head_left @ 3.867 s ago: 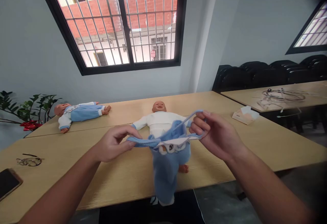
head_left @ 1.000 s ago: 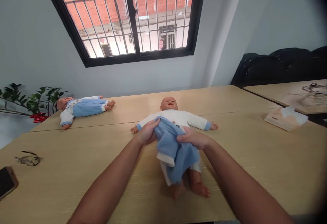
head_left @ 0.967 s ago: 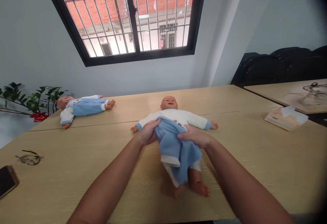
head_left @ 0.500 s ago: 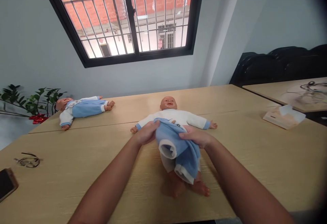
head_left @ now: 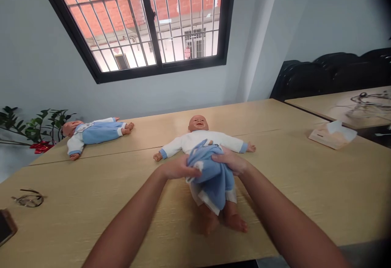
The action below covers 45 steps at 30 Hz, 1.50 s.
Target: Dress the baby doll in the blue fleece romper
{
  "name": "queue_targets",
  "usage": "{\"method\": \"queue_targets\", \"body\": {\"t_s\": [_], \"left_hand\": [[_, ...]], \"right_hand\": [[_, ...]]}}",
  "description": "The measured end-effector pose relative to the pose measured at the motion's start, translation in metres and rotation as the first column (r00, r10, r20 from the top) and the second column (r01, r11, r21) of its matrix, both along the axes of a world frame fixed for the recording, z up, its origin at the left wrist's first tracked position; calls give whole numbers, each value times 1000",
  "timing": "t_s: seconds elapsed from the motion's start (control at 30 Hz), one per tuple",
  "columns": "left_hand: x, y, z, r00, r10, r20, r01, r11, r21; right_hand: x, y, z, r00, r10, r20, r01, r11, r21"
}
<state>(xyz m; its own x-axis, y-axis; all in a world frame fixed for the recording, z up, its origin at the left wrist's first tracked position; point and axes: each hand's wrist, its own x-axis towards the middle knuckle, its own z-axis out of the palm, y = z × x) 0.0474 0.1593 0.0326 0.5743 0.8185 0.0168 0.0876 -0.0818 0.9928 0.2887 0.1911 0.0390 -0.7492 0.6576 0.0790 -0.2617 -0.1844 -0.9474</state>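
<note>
A baby doll (head_left: 198, 124) lies face up on the table, its head away from me, arms spread in white sleeves with blue cuffs. Over its belly and legs hangs a bunched blue garment (head_left: 214, 178) with white trim. My left hand (head_left: 180, 168) grips the garment's left side, thumb across the cloth. On the right side, my right hand (head_left: 230, 160) holds the same cloth near its top. The doll's bare feet stick out below the garment.
Another doll (head_left: 100, 132) in blue and white lies at the back left of the table (head_left: 122, 190). Glasses (head_left: 29, 198) and a phone (head_left: 6, 226) are at the left. A paper box (head_left: 332, 135) sits at the right, near cables (head_left: 371, 99) on another table.
My left hand has moved down a little and its grip has shifted on the garment. The cloth is more bunched and its leg openings have swung or folded. The view has shifted slightly.
</note>
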Motion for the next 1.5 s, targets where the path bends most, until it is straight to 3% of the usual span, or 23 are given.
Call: {"method": "queue_targets", "body": {"t_s": [0.07, 0.13, 0.23, 0.33, 0.4, 0.47, 0.53, 0.57, 0.63, 0.73, 0.8, 0.87, 1.0, 1.1, 1.17, 1.23, 1.33, 1.43, 1.5], "left_hand": [[2, 2, -1, 985, 72, 155, -68, 997, -32], [5, 2, 2, 972, 93, 214, -88, 996, -30], [8, -10, 16, 993, 104, 59, -110, 989, 102], [9, -37, 26, 969, 103, -223, -21, 940, 342], [10, -59, 23, 924, 153, -351, 76, 825, 560], [14, -80, 13, 882, 208, -422, 224, 603, 766], [20, -96, 0, 851, 253, -460, 361, 354, 863], [24, -102, -5, 840, 270, -471, 407, 262, 875], [32, -110, -12, 829, 287, -481, 446, 181, 876], [41, -117, -15, 841, 252, -479, 442, 192, 876], [44, -120, -16, 854, 218, -472, 434, 203, 878], [45, -122, -17, 866, 188, -464, 423, 220, 879], [44, -123, -22, 862, 159, -481, 432, 268, 861], [41, -122, -27, 846, 156, -510, 465, 253, 849], [39, -119, -30, 848, 151, -508, 466, 242, 851], [35, -115, -31, 854, 139, -502, 450, 288, 845], [28, -108, -29, 874, 99, -476, 396, 421, 816], [17, -99, -23, 887, 94, -453, 353, 494, 795], [8, -94, -19, 889, 121, -441, 320, 526, 788]], "right_hand": [[-1, -2, 1, 997, 70, 29, -69, 997, -23], [1, -3, 2, 988, 129, 79, -127, 991, -33], [10, -5, 5, 968, 183, 169, -178, 983, -44], [15, -11, 13, 939, 222, 262, -195, 973, -123], [10, -16, 19, 904, 188, 384, -178, 982, -61], [-2, -20, 24, 822, 21, 570, -142, 975, 169], [-16, -23, 25, 715, -215, 666, -102, 910, 403], [-22, -26, 23, 646, -312, 696, -103, 869, 484], [-32, -32, 18, 489, -438, 754, -168, 801, 575], [-40, -43, 7, 275, -554, 786, -311, 722, 618], [-43, -48, 2, 270, -551, 790, -331, 717, 613], [-46, -47, -2, 330, -532, 780, -287, 730, 620], [-51, -36, -4, 495, -502, 709, -36, 803, 594], [-53, -28, -2, 716, -383, 584, 258, 922, 288], [-56, -26, -1, 827, -357, 434, 382, 924, 32], [-58, -25, 0, 860, -399, 319, 450, 887, -102], [-58, -23, 3, 855, -487, 180, 518, 816, -255], [-54, -22, 10, 821, -549, 155, 570, 775, -273], [-52, -23, 14, 826, -539, 163, 563, 792, -234]]}}
